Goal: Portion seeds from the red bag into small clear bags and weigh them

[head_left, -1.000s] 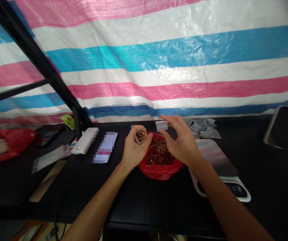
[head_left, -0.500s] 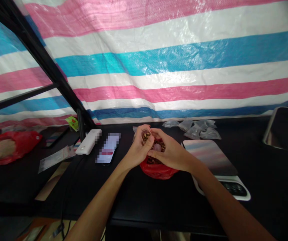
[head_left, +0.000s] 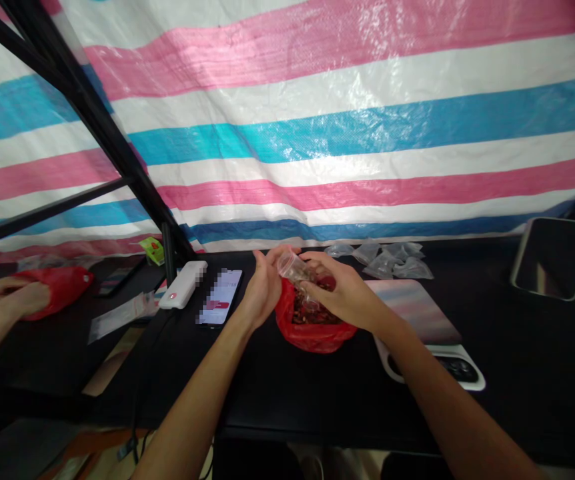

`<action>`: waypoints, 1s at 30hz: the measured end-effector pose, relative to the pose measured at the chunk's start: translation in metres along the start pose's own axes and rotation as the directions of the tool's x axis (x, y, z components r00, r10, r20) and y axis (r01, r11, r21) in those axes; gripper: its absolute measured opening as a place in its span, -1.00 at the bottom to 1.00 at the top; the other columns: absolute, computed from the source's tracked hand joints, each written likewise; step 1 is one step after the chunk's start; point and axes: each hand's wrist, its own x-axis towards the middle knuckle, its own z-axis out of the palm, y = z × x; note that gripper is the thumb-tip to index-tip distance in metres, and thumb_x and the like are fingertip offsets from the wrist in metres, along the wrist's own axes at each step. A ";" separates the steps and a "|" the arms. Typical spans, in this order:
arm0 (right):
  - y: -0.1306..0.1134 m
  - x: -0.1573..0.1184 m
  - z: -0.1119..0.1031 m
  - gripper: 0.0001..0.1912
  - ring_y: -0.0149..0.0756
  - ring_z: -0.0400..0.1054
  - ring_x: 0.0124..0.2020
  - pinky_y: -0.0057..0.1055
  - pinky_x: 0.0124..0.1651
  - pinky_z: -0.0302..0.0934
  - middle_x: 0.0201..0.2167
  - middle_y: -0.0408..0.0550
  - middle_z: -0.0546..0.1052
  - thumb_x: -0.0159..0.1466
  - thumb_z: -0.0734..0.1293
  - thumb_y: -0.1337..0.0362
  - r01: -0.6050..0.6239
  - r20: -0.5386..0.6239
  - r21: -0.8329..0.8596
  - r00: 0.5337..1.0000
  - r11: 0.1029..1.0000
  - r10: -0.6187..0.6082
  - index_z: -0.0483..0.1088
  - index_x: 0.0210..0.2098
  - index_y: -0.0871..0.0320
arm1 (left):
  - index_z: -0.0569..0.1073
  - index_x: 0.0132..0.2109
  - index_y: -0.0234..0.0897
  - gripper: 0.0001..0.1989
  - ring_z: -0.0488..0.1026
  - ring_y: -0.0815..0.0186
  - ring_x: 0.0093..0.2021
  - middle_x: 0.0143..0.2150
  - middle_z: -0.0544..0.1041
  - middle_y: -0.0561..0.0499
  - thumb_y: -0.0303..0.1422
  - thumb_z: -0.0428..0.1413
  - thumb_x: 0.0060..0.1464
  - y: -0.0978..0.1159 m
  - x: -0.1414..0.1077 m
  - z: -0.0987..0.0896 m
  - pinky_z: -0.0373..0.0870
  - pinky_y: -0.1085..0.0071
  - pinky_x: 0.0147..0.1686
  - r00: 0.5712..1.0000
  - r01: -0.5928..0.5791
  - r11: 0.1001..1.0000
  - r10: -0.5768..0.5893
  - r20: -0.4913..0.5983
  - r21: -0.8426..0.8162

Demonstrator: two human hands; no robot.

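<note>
A small clear plastic bag [head_left: 295, 268] is tilted over an open red plastic bag [head_left: 317, 340], which holds many small brown pieces [head_left: 312, 313]. My right hand [head_left: 342, 290] grips the clear bag between thumb and fingers from the right. On the other side, my left hand [head_left: 263, 288] has its thumb raised apart and its fingers stretched out behind the clear bag's upper end. Whether those fingertips touch it is hard to see. Some brown bits show through the clear plastic.
Right of the red bag lies a white digital scale [head_left: 470, 385]; several clear bags [head_left: 395, 261] lie behind it. A phone [head_left: 220, 300] and white power bank [head_left: 183, 285] lie left. Beyond a black frame [head_left: 140, 180], another person's hands [head_left: 27, 298] work at a red bag [head_left: 70, 287].
My left hand has let go of the clear bag and moved left, its thumb lifting away. The clear bag now tilts in my right hand. The view has shifted slightly.
</note>
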 end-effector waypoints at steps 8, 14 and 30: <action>0.022 -0.069 -0.100 -0.59 -0.02 0.59 -0.16 -0.13 -0.08 0.47 -0.04 0.01 0.67 0.33 0.41 0.03 -0.260 -0.290 -0.375 0.945 0.890 0.153 0.46 0.14 -0.08 | 0.38 0.17 -0.23 -0.65 0.43 0.14 0.16 0.12 0.50 -0.18 -0.17 0.03 0.36 -0.030 0.001 -0.022 0.32 0.14 0.23 0.923 -0.291 0.600 0.380 0.055 0.745; 0.044 -0.102 -0.138 -0.63 0.07 0.62 -0.14 -0.09 -0.17 0.48 -0.04 -0.09 0.69 0.32 0.35 0.06 -0.286 -0.133 -0.675 0.954 0.680 0.269 0.53 0.10 -0.15 | 0.29 0.25 -0.14 -0.65 0.59 0.16 -0.09 -0.07 0.60 -0.06 -0.25 -0.01 0.38 -0.028 -0.005 -0.011 0.43 0.25 -0.04 0.977 -0.178 0.617 0.206 0.061 0.767; 0.080 -0.136 -0.145 -0.61 0.11 0.33 0.26 0.07 0.32 0.20 0.21 0.05 0.47 0.36 0.27 0.13 -0.258 -0.413 -0.268 0.901 0.928 0.131 0.43 0.17 -0.13 | 0.49 -0.12 -0.19 -0.82 0.43 0.33 -0.47 -0.43 0.49 0.10 -0.33 0.00 0.28 -0.034 0.006 -0.031 0.27 0.46 -0.40 0.942 -0.082 0.750 0.273 -0.195 0.656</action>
